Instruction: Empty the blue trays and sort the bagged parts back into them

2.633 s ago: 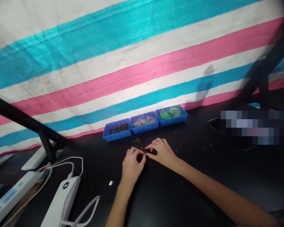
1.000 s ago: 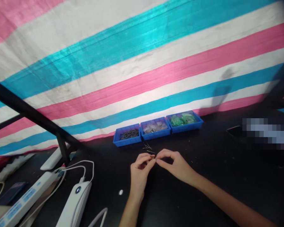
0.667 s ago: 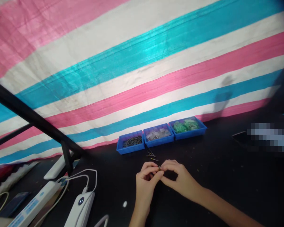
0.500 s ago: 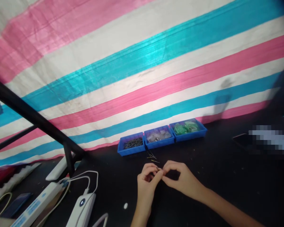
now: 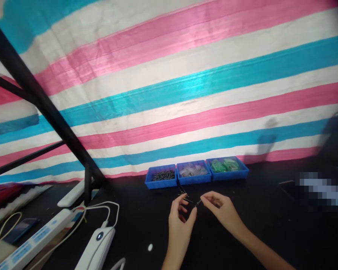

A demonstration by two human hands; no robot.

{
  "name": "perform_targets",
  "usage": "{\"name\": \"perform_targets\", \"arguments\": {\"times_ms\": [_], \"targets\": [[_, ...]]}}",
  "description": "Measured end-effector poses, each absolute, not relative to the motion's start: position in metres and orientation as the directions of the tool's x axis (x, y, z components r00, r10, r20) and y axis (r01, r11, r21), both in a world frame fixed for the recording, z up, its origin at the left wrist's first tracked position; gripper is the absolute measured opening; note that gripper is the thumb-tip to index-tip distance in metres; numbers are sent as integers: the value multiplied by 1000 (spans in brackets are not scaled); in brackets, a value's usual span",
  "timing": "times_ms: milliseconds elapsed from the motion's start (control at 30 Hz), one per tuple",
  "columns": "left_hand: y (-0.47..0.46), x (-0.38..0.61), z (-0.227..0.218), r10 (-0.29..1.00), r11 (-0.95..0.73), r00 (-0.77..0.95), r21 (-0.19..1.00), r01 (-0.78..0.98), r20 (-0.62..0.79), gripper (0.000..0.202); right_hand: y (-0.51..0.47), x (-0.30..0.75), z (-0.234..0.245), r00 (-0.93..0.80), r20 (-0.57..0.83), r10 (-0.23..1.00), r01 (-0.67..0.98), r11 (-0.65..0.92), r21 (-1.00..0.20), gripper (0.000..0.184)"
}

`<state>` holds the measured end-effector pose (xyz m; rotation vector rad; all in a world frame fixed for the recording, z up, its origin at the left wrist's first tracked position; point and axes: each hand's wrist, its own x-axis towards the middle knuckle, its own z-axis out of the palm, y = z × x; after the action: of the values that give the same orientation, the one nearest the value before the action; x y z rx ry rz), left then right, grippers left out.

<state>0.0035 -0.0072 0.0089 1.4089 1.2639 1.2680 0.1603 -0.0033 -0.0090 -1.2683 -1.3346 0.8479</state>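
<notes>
My right hand (image 5: 220, 207) pinches a small dark screw-like piece (image 5: 198, 203) between thumb and fingertips, its free end pointing towards my left hand. My left hand (image 5: 181, 219) is open, with thumb and fingers apart, close to that piece. Just beyond the left fingertips, several thin screws (image 5: 183, 190) lie loose on the black table (image 5: 135, 217). Behind them stands a blue tray (image 5: 161, 184) of dark screws. Beside it are a second blue tray (image 5: 195, 180) holding clear, pale items and a third blue tray (image 5: 231, 175) holding green items.
To the left lie a white power bank (image 5: 97, 245) with a cable, a power strip (image 5: 35, 240) and a phone (image 5: 22, 229). A black metal frame (image 5: 56, 120) slants up on the left. A striped tarp (image 5: 169, 108) hangs behind. A small white object (image 5: 150, 247) lies nearby.
My hands were together at the fingertips and are now apart. My left fingers have opened, and the small dark piece shows in my right fingertips. The view has tilted slightly upward.
</notes>
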Motion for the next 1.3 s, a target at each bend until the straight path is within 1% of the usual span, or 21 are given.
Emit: {"name": "perform_targets", "arguments": {"times_ms": [133,267,400,500,533,600,700,800,900,967,1033,1167,1300], "targets": [[-6,1,9,989,-130,-62,990,61,134,32,6,158,-8,138,191,972,179,165,-970,27],[-1,-2,3,991,-110,-73,994,-17,109,29,18,143,7,89,159,983,177,141,-974,31],[3,-4,-1,987,-118,-112,992,-36,114,27,40,118,28,44,203,978,116,197,-974,32],[3,-8,3,992,-95,-90,995,-20,93,28,57,102,41,26,238,971,12,237,-971,37],[3,-9,6,994,-81,-79,997,-15,80,29,59,99,43,20,249,968,8,249,-969,38],[1,-11,11,996,-58,-66,998,2,58,29,59,98,44,12,284,959,75,282,-956,37],[-2,-12,18,997,-47,-65,997,53,51,28,45,106,35,-8,359,933,332,341,-880,24],[-3,-11,20,997,-40,-64,996,82,46,26,30,119,20,-73,394,916,608,353,-711,18],[-2,-9,18,995,-69,-72,995,72,75,25,23,130,7,-117,366,923,768,317,-556,16],[-1,-8,15,992,-87,-84,994,71,92,25,20,134,2,-117,337,934,826,280,-490,12],[-1,-8,14,991,-86,-91,993,80,94,27,17,138,-2,-125,331,935,850,273,-450,8],[0,-9,12,992,-103,-59,987,123,111,26,2,148,-6,-160,347,924,827,318,-465,15],[-2,-6,9,989,-149,6,971,185,151,26,-16,164,-9,-142,346,928,828,303,-472,11]]}}
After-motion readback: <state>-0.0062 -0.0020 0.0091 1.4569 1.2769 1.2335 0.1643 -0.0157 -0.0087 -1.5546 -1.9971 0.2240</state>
